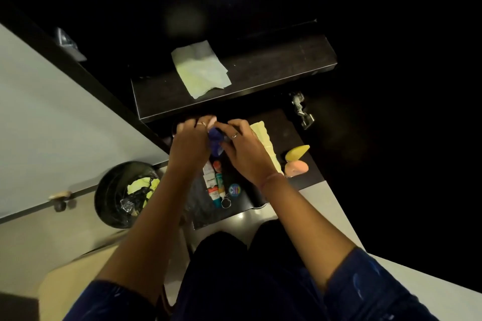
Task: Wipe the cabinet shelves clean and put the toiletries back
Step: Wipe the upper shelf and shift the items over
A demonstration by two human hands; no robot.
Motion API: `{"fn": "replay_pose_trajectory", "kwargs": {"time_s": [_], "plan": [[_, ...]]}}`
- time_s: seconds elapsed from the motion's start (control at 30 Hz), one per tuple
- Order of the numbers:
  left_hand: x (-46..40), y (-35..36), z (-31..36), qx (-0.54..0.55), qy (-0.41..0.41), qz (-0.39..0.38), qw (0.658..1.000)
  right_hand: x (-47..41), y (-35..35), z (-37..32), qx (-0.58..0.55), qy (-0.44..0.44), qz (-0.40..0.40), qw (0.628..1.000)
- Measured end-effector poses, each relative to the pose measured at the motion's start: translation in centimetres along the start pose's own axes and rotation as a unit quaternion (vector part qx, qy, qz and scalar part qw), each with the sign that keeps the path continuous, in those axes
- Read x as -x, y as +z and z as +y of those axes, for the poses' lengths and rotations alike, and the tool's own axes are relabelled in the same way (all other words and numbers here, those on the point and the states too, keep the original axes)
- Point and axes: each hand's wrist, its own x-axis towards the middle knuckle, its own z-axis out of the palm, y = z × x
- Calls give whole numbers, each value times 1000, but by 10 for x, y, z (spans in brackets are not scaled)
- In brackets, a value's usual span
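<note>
Both of my hands meet just under the front edge of the dark upper shelf (260,73). My left hand (189,143) and my right hand (245,148) hold a small blue item (216,138) between them with curled fingers. A pale green wiping cloth (200,69) lies flat on the upper shelf. On the lower shelf (292,125) lie several tubes of toiletries (215,182), a round blue-topped item (234,189), a key ring (226,203), a pale yellow folded cloth (266,138), a yellow item (296,152) and a pink one (296,167).
A black bin (114,195) with crumpled yellow-green paper stands on the floor at the left. The white cabinet door (52,117) hangs open on the left, with a knob at its lower edge. A metal hinge (302,111) sits at the right. The cabinet interior above is dark.
</note>
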Motion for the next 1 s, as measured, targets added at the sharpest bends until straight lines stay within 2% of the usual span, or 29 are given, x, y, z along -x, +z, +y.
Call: {"fn": "replay_pose_trajectory", "kwargs": {"time_s": [0.13,0.3,0.4,0.53,0.63,0.8,1.0], "plan": [[-7,4,-5,48,18,-11,999,-15,12,1,44,8,-48,998],[-12,8,-5,112,2,9,994,-17,5,2,8,32,-35,999],[-17,6,7,128,13,37,991,-9,-22,6,2,48,7,999],[-29,2,46,147,49,79,985,2,-75,26,0,85,111,990],[-40,10,81,202,116,109,966,4,-109,51,-1,134,140,981],[-61,39,120,257,161,41,952,4,-119,83,47,177,100,978],[-66,65,130,225,121,0,967,8,-109,90,71,209,64,973]]}}
